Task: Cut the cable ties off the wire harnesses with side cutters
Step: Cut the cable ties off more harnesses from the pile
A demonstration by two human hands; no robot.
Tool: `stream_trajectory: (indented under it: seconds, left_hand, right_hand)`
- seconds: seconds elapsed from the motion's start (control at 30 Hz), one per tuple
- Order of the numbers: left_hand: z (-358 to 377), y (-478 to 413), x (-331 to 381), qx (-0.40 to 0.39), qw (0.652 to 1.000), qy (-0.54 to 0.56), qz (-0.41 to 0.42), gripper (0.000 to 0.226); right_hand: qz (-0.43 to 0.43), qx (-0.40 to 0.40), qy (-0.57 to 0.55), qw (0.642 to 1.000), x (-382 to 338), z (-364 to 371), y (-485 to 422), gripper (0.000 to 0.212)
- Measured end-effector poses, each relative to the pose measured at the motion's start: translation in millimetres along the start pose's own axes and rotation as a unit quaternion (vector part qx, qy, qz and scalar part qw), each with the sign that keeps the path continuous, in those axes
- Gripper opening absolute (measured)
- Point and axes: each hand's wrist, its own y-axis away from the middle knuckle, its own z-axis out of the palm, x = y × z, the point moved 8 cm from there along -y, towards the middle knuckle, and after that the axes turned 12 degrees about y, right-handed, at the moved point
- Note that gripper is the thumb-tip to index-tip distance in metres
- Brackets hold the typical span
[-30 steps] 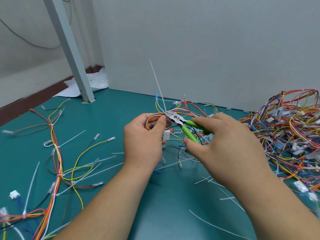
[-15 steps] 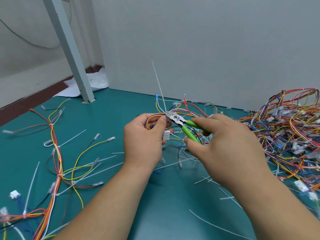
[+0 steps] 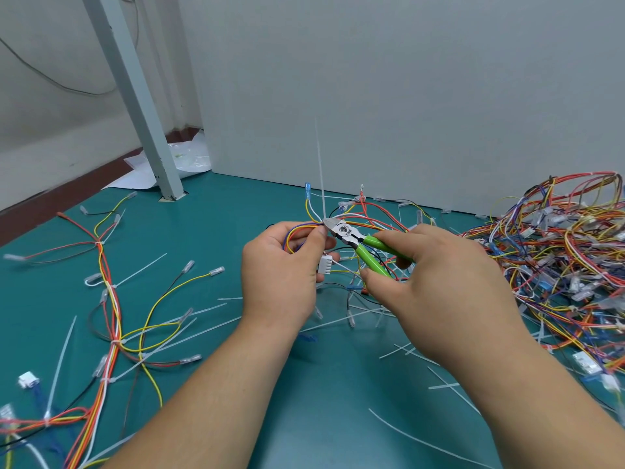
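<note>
The cable tie [image 3: 320, 174] stands as a thin white tail, rising toward twelve o'clock from the wire harness [image 3: 299, 231] at mid-frame. Its lower end meets the tips of the side cutters [image 3: 351, 240]. That joint is too small to make out, so whether the blades have bitten the tie cannot be told.

The left hand [image 3: 284, 275] has its fingers and thumb curled round the looped wires just at nine o'clock of the cutter tips. A white connector [image 3: 325, 264] shows below the thumb. The right hand [image 3: 436, 286], at four o'clock of the tips, grips the green handles, and its fingers cover much of them.

Loose cut ties [image 3: 443, 386] lie about the teal table [image 3: 321, 401] below and between the forearms. At three o'clock a tangled pile of harnesses [image 3: 568, 258] runs off the right edge. At eight o'clock another harness [image 3: 111, 299] lies flat with ties still on it, cut off at the lower left corner. A grey post [image 3: 135, 96] stands at eleven o'clock.
</note>
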Motion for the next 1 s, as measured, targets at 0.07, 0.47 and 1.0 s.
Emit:
stream_trajectory:
  seconds: [0.07, 0.47, 1.0]
  left_hand:
    - [0.1, 0.2, -0.1, 0.000, 1.000, 0.001, 0.000, 0.007]
    - [-0.6, 0.8, 1.8, 0.005, 1.000, -0.001, 0.002, 0.007]
    - [-7.9, -5.6, -0.1, 0.016, 0.998, -0.059, 0.020, 0.006]
  right_hand:
    - [-0.001, 0.002, 0.000, 1.000, -0.4, -1.0, -0.1, 0.035]
    - [-0.004, -0.004, -0.047, 0.999, 1.1, -3.4, -0.3, 0.034]
    - [0.247, -0.064, -0.584, 0.771, 47.7, 6.8, -9.1, 0.034]
